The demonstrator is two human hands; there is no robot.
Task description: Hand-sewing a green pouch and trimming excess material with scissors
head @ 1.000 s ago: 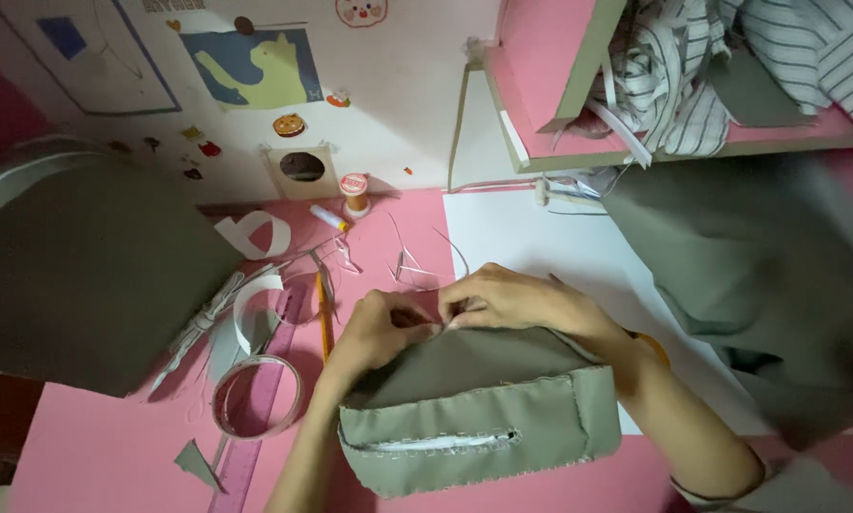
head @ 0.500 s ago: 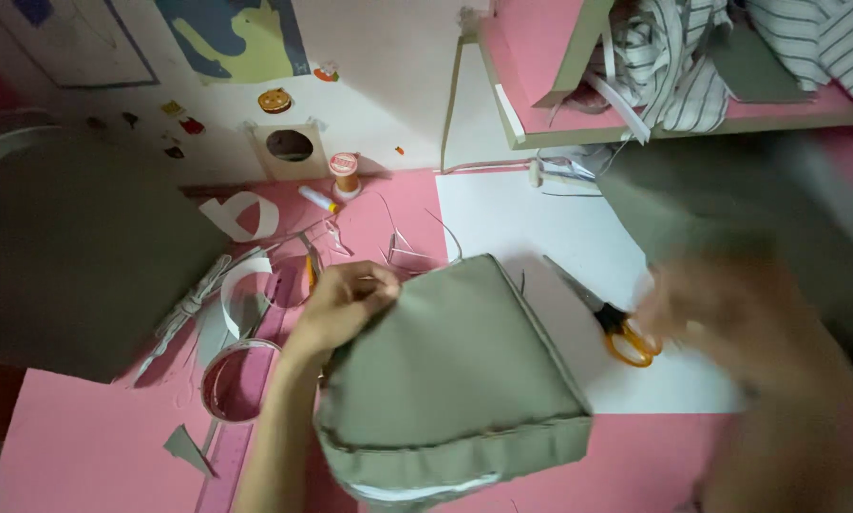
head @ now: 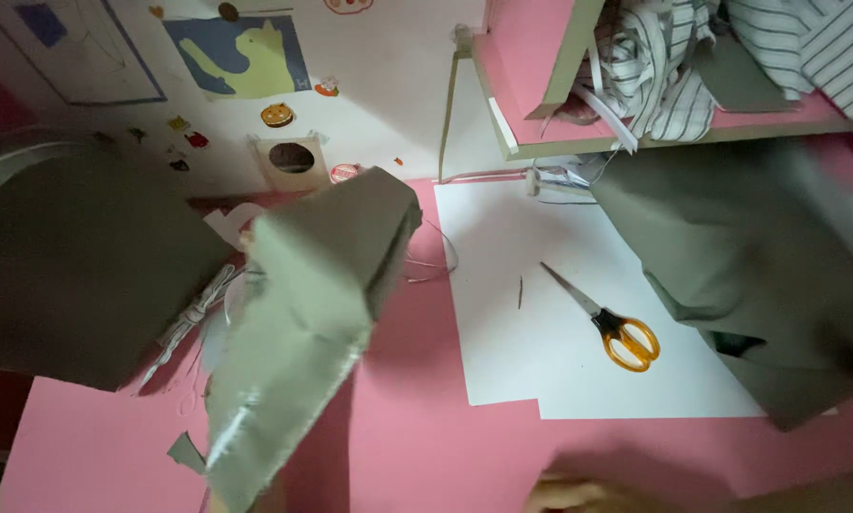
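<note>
A grey-green sewn fabric pouch [head: 308, 323] is lifted off the pink table [head: 417, 427] and tilted, its stitched raw edge pointing down and left. My left hand is hidden under and behind the pouch and holds it up. My right hand [head: 574, 494] is a dark blur at the bottom edge, low over the table, with nothing seen in it. Orange-handled scissors [head: 607, 323] lie shut on a white sheet of paper [head: 540, 380], apart from both hands.
A large grey-green cloth [head: 759, 266] is draped at the right and another grey piece [head: 75, 266] lies at the left. Striped fabric [head: 673, 57] is piled on a pink shelf. Tape rolls, cord and scraps lie behind the pouch.
The pouch has risen from the table and swung up and left. My right hand let go of it and dropped to the bottom edge. The scissors are now uncovered.
</note>
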